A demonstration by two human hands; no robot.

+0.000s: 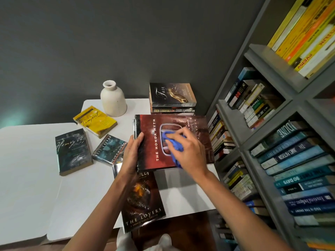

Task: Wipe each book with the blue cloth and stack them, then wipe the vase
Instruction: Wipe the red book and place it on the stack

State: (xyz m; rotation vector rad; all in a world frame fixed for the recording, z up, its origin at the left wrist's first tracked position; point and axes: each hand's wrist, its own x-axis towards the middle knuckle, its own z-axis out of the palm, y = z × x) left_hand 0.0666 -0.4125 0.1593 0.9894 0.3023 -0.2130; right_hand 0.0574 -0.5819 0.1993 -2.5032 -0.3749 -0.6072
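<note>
A large red book, "The Honda Myth" (150,153), is held over the white table (30,160). My left hand (131,156) grips its spine edge. My right hand (188,151) presses the crumpled blue cloth (172,145) onto its cover. A stack of books topped by "Fuse" (172,95) stands at the back. Loose books lie on the table: a yellow "Tempest" (95,121), "Henry VI" (72,151), "Neverwhere" (108,149) and "The Lovers" (141,201) under my left forearm. A cream vase (113,98) stands upright at the back.
A grey bookshelf (235,127) packed with books fills the right side, close to the table's edge. A dark grey wall (126,42) rises behind the table. Dark wooden floor (181,232) shows below the front edge.
</note>
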